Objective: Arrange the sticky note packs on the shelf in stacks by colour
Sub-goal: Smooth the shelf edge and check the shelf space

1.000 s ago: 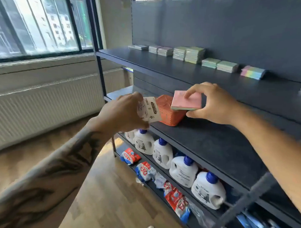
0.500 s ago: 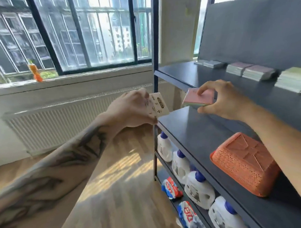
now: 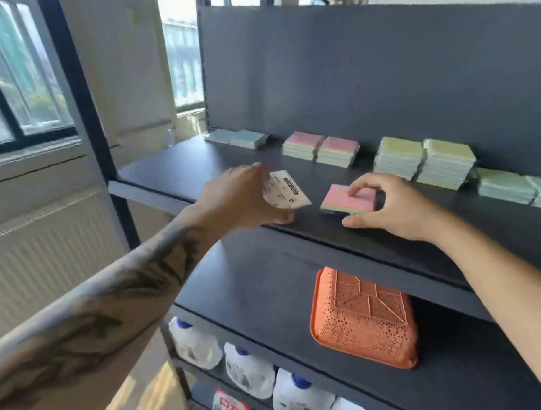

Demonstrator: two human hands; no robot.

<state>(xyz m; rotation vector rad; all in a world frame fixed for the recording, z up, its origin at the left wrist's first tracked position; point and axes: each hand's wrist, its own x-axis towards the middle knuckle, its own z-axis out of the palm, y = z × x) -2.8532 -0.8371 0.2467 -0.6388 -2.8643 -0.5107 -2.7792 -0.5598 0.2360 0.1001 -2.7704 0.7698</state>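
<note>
Currently, in the head view, the right hand [image 3: 392, 206] grips a pink-topped sticky note pack [image 3: 349, 201] near the front edge of the top shelf [image 3: 178, 174], fingers curled over its far edge, thumb low at the front. Judged best: carry it level to the pink stacks [image 3: 321, 149] at the rear and square its edges before releasing. The left hand [image 3: 248, 198] pinches a white printed label card [image 3: 284, 190], forearm raised toward the shelf.

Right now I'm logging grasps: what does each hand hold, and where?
Left hand pinches a white card by its left edge. Right hand grips the pink-topped pack at its right side, on the shelf.
</note>
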